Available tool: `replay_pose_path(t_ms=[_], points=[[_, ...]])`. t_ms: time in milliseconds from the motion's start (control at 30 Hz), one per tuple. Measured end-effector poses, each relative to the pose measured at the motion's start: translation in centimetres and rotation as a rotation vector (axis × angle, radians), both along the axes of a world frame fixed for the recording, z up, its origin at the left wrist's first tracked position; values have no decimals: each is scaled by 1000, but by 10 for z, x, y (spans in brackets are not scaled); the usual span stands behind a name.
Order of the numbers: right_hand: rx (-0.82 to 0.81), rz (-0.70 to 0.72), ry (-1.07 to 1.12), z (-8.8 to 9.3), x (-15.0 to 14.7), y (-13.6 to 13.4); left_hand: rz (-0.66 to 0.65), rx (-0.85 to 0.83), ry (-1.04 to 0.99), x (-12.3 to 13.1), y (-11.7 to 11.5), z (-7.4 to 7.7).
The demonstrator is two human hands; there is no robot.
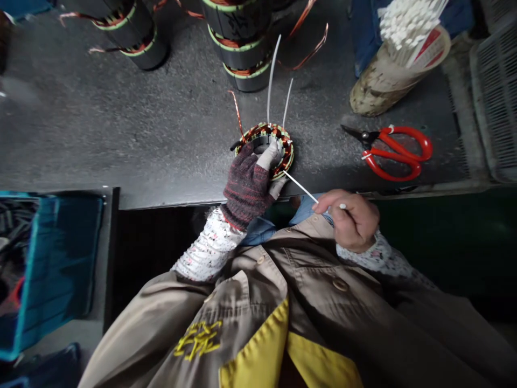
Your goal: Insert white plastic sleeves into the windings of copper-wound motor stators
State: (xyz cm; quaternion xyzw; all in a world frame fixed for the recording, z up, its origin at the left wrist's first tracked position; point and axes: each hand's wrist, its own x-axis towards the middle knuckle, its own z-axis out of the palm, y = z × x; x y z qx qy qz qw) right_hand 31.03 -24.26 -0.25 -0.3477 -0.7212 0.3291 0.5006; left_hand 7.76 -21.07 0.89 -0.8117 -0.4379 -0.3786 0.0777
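Note:
A ring-shaped motor stator (pixel 287 157) with copper windings and a pale green rim lies near the table's front edge. My left hand (pixel 250 180), in a dark knitted glove with pale fingertips, grips its near left side, with fingers reaching into the centre hole. Two white cable ties (pixel 273 75) stick up from its far side, and a copper lead (pixel 237 113) rises at the left. My bare right hand (pixel 349 218) is closed on another white cable tie (pixel 301 187), whose far end meets the stator's near right rim.
Red-handled scissors (pixel 398 151) lie to the right, blades pointing left. Behind them leans a tube (pixel 375 81) full of white cable ties. Stacked stators (pixel 246 54) stand at the back. A blue bin (pixel 60 258) is at lower left, a grey basket (pixel 498 102) at far right.

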Motion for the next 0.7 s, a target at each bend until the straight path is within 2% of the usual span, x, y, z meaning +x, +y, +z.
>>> replay_pose_path(t_ms=[167,300,400,500,567,633,700], points=[[68,23,11,6,-3,3,2,39,8,0,1,-1],[39,19,34,7,-9,8,-4,15,8,0,2,-3],[-9,52,118,3,-18,12,-19,15,17,-1,2,-4],[-55,113,295,0,-23,15,16,33,24,-1,1,-4],[-152,191,420,3,-20,15,29,43,24,0,1,-3],[-345,288,505,8,-14,14,17,51,19,0,1,-3],[-571,295,500,11,-8,12,-6,48,15,0,2,-3]])
